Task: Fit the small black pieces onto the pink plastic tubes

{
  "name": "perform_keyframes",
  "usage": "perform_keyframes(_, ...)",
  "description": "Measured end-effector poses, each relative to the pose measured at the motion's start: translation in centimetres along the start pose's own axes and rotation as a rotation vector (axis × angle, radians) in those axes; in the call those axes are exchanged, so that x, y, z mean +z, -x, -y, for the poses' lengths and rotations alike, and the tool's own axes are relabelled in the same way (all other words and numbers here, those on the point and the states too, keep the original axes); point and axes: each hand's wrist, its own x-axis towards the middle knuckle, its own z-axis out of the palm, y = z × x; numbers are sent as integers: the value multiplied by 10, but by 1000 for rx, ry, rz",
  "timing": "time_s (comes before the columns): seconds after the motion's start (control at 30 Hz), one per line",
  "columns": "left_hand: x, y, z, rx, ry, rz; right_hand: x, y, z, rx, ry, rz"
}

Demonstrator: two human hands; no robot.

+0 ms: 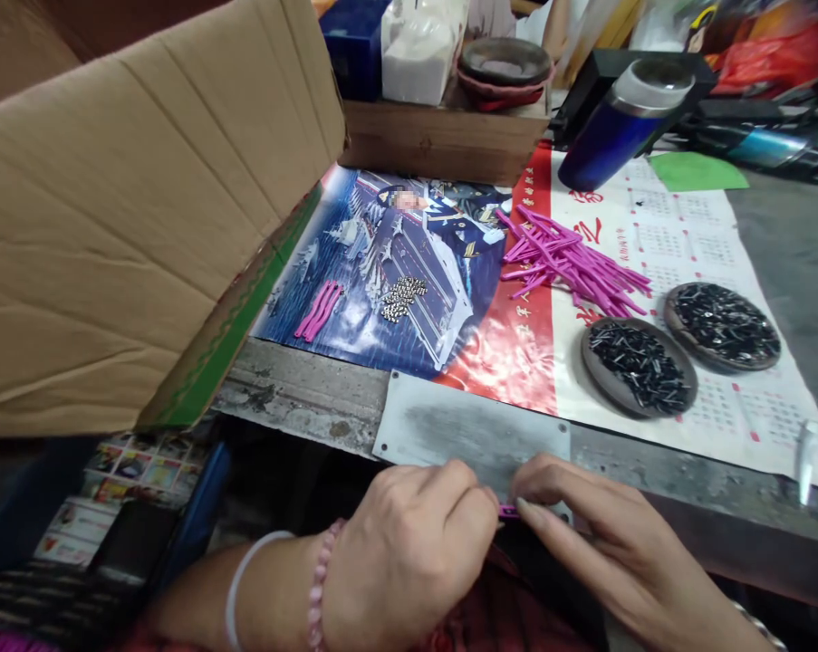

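Nearest, the left hand [415, 534] is curling closed at one end of a pink strip [510, 512], hiding exactly what it is gripping, while the right hand [605, 530] is pinching the other end by the near edge of a metal plate [449, 426]. The step seems to be handwork on this strip; the next move is probably calling for steady fingertip control. Beyond, two dishes [591, 373] of dark parts, small silvery pieces [403, 299] and a heap of pink strips [572, 258] are lying on the poster [524, 353].

I'm seeing magenta on the small piece [508, 512] and piled strips [575, 260], deep blue on the tumbler [600, 145], pale-pink bracelet beads [317, 584].
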Motion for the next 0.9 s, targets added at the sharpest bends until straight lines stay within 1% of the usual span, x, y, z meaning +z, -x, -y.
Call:
perform_keyframes(0.23, 0, 2, 7, -44, 33, 8, 7, -10, 1, 54, -20, 17)
perform_keyframes(0.4, -2, 3, 12, 19, 4, -59, 10, -15, -1, 105, -33, 35)
perform_keyframes(0.47, -1, 5, 14, 44, -20, -68, 11, -17, 0, 116, -22, 49)
perform_keyframes(0.53, -1, 6, 17, 46, -27, -72, 12, -19, 1, 113, -9, 59)
perform_keyframes(0.7, 0, 9, 21, -2, -1, -119, 15, -25, 3, 90, 21, 47)
perform_keyframes(0.9, 1, 16, 21, 36, -66, -216, 22, -31, 6, 85, 64, 65)
